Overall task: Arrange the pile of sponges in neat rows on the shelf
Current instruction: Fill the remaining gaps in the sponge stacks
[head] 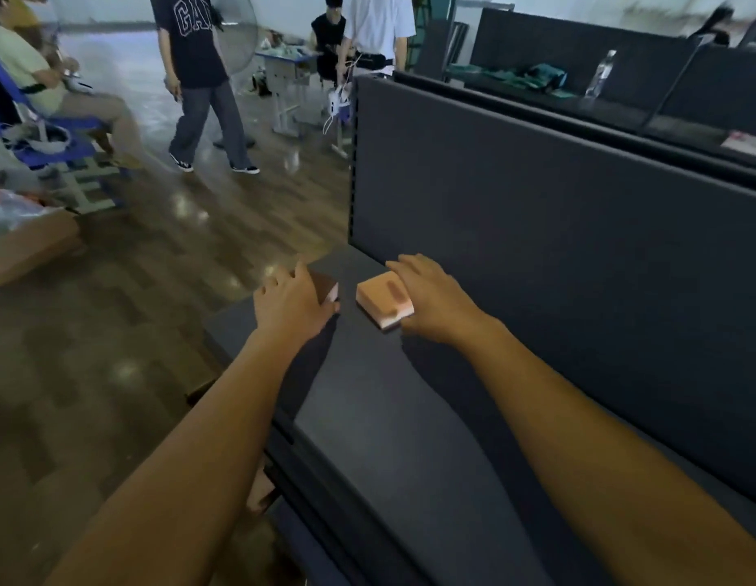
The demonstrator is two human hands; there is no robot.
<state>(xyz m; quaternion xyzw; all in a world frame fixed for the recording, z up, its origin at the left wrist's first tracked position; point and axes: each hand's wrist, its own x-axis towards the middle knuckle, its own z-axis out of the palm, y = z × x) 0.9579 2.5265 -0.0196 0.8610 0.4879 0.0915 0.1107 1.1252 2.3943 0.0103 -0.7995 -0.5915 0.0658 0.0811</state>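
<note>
Orange foam sponge [382,300]: laid flat on the dark shelf [410,416], just left of the right hand [431,300], whose spread fingers [403,264] are rested along its edge. A second sponge [327,287] is clasped by the left hand [289,304]. Judged light, soft; best gripped by the sides. Wooden floor [135,289] is seen beyond.

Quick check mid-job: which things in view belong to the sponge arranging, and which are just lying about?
Belongs to the job:
- orange sponge under the right hand
- darker sponge in the left hand
- dark shelf

Just lying about:
- water bottle on the far shelf
- green cloth beside it
- cardboard box on the floor
- blue chair
</note>
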